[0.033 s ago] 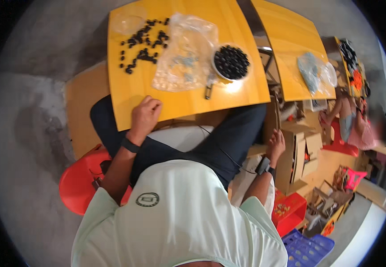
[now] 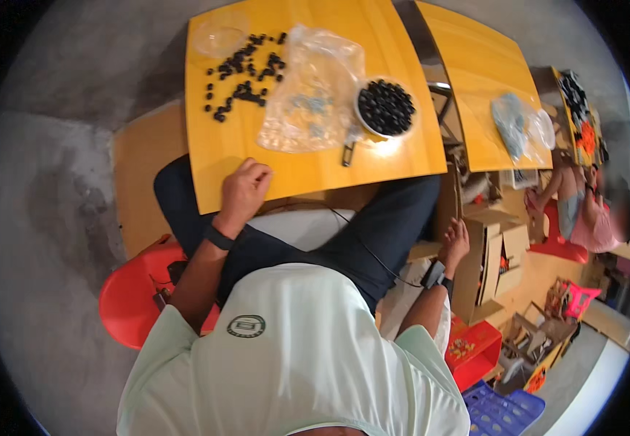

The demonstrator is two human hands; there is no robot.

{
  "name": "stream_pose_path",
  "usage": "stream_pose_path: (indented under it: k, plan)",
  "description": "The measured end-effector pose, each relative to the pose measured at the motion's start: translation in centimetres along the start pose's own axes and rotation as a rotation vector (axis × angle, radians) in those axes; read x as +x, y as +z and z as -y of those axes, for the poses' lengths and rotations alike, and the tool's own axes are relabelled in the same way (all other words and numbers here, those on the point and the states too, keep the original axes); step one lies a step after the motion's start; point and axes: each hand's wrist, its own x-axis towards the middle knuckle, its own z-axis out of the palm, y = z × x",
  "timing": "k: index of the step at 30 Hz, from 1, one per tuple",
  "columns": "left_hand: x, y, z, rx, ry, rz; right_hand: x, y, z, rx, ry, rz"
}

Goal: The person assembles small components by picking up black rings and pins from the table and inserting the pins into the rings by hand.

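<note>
My left hand [image 2: 247, 190] rests at the near edge of the yellow table [image 2: 307, 168], fingers curled in; whatever they may hold is hidden. My right hand [image 2: 456, 245] is lowered beyond the table's right corner, beside a cardboard box [image 2: 469, 280]. Its fingers are loosely bent and apart, with nothing seen in them. Small black bead-like pieces [image 2: 246, 92] lie scattered at the table's far left. A crumpled clear plastic bag [image 2: 313, 94] lies right of them, with small bluish pieces showing through. Farther right, a white bowl [image 2: 359, 116] is full of similar black pieces [image 2: 386, 107].
A clear round container [image 2: 219, 40] stands at the far left corner, and a small black clip-like piece [image 2: 347, 154] near the bowl. Another yellow table [image 2: 467, 87] is to the right. A red stool [image 2: 122, 305], a red bin [image 2: 478, 352] and a blue crate [image 2: 504, 407] surround me. Someone sits far right.
The whole view has shifted slightly, so the table and its things appear a little farther right and lower. Both hands keep nearly the same pose.
</note>
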Motion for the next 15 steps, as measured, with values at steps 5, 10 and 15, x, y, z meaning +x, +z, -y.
stream_pose_path:
  k: [5,10,15]
  plan:
    - [0.0,-2.0,-0.7,-0.054,-0.100,-0.033,4.7,-1.5,-3.3,0.084,0.100,0.002]
    - [1.3,-2.1,0.8,-0.087,-0.057,-0.135,9.8,-7.1,-7.2,0.249,0.031,0.377]
    - [1.0,-2.6,2.4,0.139,-0.054,-0.153,8.0,-2.1,-7.9,0.281,0.280,0.157]
